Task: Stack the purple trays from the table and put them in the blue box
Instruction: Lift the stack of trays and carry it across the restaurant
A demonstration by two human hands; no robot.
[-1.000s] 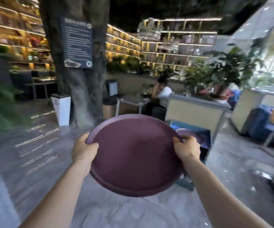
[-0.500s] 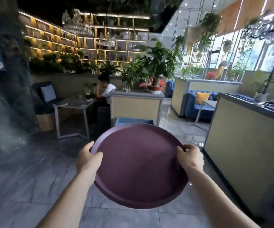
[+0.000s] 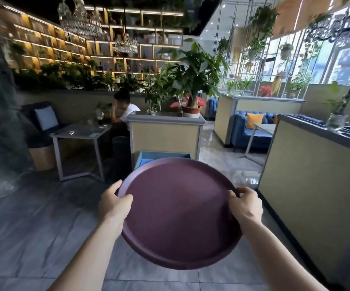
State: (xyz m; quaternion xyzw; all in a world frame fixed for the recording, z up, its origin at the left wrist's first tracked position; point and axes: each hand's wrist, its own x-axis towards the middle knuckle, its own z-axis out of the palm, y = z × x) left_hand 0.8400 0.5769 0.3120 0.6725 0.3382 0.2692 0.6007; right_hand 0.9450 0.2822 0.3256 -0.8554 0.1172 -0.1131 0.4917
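A round purple tray (image 3: 178, 213) is held out in front of me, tilted slightly down to the right. My left hand (image 3: 114, 204) grips its left rim and my right hand (image 3: 246, 205) grips its right rim. I cannot tell whether more trays are stacked beneath it. Just beyond the tray's far edge, the blue box (image 3: 149, 157) stands on the floor against a beige planter wall; the tray hides most of the box.
A beige partition counter (image 3: 308, 175) runs along my right. A grey table (image 3: 79, 133) with a seated person (image 3: 123, 110) is at the left. A potted plant (image 3: 191, 85) stands on the planter wall (image 3: 165, 135). Grey tiled floor (image 3: 33, 227) lies around me.
My view has swung to the right, away from the tree trunk, and closer to the planter wall. The blue box now sits straight ahead behind the tray. Both hands keep their grip.
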